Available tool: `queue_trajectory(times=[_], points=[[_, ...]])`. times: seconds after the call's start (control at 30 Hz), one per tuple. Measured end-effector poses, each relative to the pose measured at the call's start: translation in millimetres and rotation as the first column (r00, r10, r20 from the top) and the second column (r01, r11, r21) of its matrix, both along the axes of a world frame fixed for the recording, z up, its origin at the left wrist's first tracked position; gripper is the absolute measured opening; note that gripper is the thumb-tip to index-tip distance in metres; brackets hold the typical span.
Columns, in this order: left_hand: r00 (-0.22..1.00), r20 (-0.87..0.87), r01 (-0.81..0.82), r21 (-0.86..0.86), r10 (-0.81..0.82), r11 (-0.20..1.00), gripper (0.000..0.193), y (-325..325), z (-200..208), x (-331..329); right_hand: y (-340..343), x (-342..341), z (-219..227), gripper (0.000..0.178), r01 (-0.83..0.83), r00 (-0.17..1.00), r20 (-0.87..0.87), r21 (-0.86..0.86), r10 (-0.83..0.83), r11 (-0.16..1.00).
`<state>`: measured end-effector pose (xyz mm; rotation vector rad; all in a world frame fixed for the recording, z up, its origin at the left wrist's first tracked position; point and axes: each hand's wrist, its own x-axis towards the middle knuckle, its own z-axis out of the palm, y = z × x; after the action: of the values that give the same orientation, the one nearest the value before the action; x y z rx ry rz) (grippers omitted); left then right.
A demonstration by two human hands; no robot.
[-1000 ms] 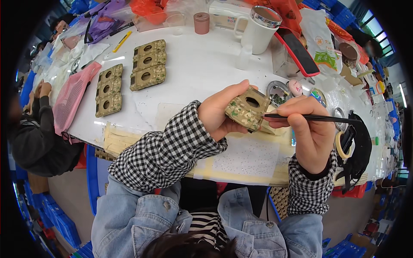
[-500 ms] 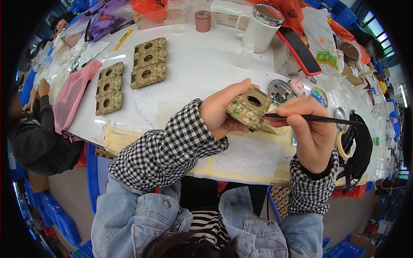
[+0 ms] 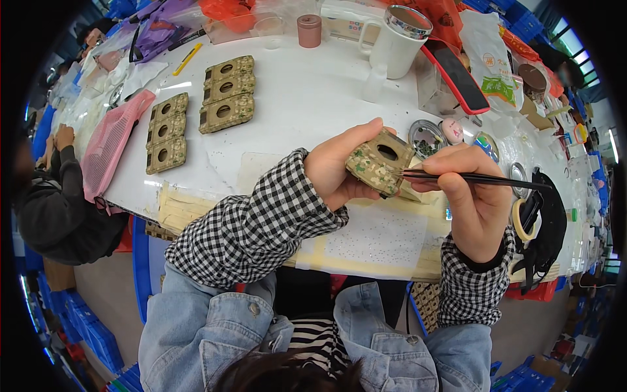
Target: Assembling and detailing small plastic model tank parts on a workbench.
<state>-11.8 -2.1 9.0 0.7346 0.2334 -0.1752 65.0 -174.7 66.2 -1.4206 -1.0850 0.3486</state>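
Observation:
Closed around its left side and underside, my left hand (image 3: 338,161) holds up a camouflage-patterned casing (image 3: 371,164) with an oval hole in its top face. My right hand (image 3: 475,201) grips black tweezers (image 3: 486,179) like a pen. Their tips reach the right edge of the casing's front face; whether a tiny piece sits between them is too small to tell. Beneath both hands lies a white sheet with small dark dots (image 3: 375,238), edged with yellowish tape. Just beyond my right hand stands a round clear dish (image 3: 426,138) of small dark green bits.
Similar casings stand in two rows, one nearer (image 3: 166,134) and one farther (image 3: 227,95), on the left. A white mug (image 3: 396,49), a red-edged phone (image 3: 457,77) and a pink lidded pot (image 3: 309,31) line the back. Another person's dark sleeve (image 3: 72,209) rests beside a pink mesh bag (image 3: 114,147).
The tweezers' two arms show a little farther apart at the tips than before. Both hands and the casing stay almost in place.

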Motion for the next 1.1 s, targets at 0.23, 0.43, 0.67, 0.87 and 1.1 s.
queue_trajectory(times=[0.23, 0.43, 0.67, 0.87, 1.1], points=[[1.000, -0.012, -0.002, -0.002, 0.002, 1.000, 0.049, 0.5, 0.0, -1.1, 0.1, -3.2, -2.3, 0.012, -0.019, 0.998, -0.063, 0.023, 0.020, 1.000], [1.000, -0.001, 0.001, -0.010, -0.001, 1.000, 0.049, 0.8, -0.1, -0.9, 0.7, -2.3, -2.1, 0.012, -0.020, 0.999, -0.042, 0.019, 0.021, 1.000], [1.000, -0.003, 0.005, -0.019, -0.005, 1.000, 0.048, 0.7, 0.4, -0.4, -0.2, -0.8, -2.2, 0.012, -0.017, 0.999, -0.051, 0.009, 0.018, 1.000], [1.000, -0.004, 0.001, -0.011, -0.001, 1.000, 0.049, 1.1, 0.5, -2.3, -0.8, -0.8, -3.4, 0.012, -0.021, 1.000, -0.008, 0.000, 0.021, 1.000], [1.000, 0.016, 0.023, -0.004, -0.023, 1.000, 0.049, 2.0, -0.5, -0.9, -0.3, -2.0, -2.3, 0.011, -0.017, 0.999, -0.045, 0.009, 0.017, 1.000]])
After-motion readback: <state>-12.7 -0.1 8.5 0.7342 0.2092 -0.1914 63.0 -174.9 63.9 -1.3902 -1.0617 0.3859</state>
